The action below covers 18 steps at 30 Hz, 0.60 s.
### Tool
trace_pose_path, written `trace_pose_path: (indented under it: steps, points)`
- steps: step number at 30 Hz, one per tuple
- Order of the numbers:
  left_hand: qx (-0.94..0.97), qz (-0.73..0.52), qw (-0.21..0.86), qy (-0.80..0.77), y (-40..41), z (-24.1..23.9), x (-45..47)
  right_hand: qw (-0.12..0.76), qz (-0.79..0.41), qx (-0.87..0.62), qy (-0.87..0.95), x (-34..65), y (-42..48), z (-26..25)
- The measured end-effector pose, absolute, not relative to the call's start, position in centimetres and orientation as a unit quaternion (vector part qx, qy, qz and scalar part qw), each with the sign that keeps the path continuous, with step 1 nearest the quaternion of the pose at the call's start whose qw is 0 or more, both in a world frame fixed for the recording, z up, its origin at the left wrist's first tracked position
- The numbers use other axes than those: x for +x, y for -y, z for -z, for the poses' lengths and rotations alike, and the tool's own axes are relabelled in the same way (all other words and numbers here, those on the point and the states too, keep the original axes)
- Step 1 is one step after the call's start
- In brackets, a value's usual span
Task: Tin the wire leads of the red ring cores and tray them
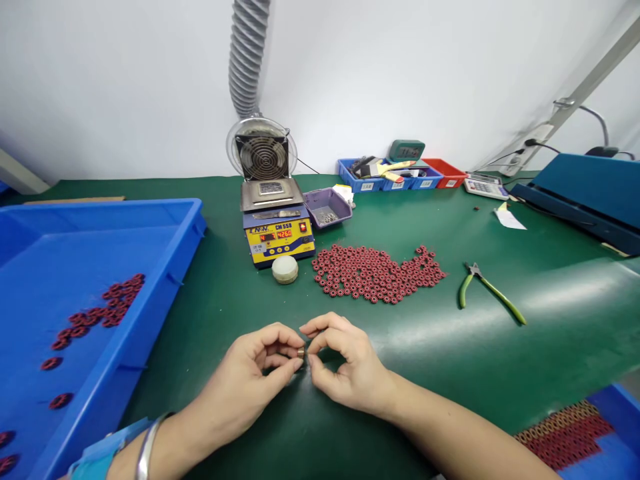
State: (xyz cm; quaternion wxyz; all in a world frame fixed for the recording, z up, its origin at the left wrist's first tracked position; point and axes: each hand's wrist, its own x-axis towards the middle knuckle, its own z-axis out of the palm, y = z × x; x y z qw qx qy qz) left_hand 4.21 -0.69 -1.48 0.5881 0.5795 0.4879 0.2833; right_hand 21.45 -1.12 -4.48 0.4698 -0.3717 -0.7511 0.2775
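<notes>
My left hand (pixel 255 373) and my right hand (pixel 345 363) meet fingertip to fingertip low over the green mat (pixel 435 347). Between the fingertips of both hands sits one small ring-shaped coil (pixel 301 353), pinched from both sides. Beyond my hands a heap of small red wound coils (pixel 377 273) lies spread on the mat. To the left a large blue tray (pixel 165 280) holds more of the same red coils (pixel 97 317) scattered along its floor.
A solder pot with a red digital readout (pixel 277 230) stands behind a round white tin (pixel 285 269), with a fume fan and hose (pixel 261 155) above. Green-handled cutters (pixel 487 288) lie at right. Small parts bins (pixel 395 175) line the back; another coil-filled blue tray (pixel 575 433) sits near right.
</notes>
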Motion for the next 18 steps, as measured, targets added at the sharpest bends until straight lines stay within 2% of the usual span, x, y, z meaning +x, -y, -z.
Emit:
trace_pose_path:
  steps: [13, 18]
  points:
    - [0.548, -0.292, 0.619, -0.481, 0.7, 1.76, 4.25, 0.483, -0.271, -0.378, 0.742, 21.6, 1.27, 4.12]
    - [0.528, -0.303, 0.632, -0.479, 0.59, 1.4, 4.28, 0.486, -0.208, -0.349, 0.774, 22.12, 1.55, 3.65]
